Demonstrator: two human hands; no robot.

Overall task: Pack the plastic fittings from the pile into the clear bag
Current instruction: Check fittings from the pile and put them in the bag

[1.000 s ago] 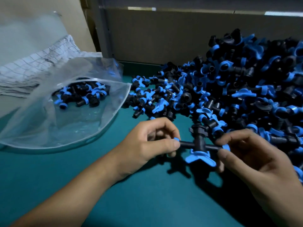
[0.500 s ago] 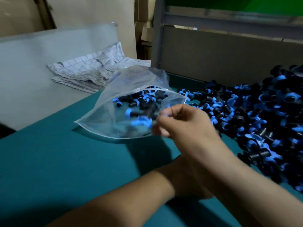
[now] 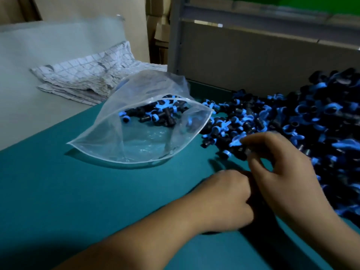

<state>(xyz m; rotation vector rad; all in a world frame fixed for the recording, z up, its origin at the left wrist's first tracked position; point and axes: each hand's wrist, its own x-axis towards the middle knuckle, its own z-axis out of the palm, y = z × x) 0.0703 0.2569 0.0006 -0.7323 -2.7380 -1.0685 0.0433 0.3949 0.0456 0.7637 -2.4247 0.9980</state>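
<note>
Head view. The clear bag lay mouth-open on the green table, a few fittings already inside at its far end. Just right of the bag spread the pile. The right hand reached into the pile's near edge, right of the bag's mouth, its blurred fingers curling around a fitting; a firm grasp could not be confirmed. The left hand, nearer than the bag, was clenched, contents hidden. Likely risks: a loose pinch dropping the fitting short of the bag, or a passing hand collapsing the unsupported mouth.
</note>
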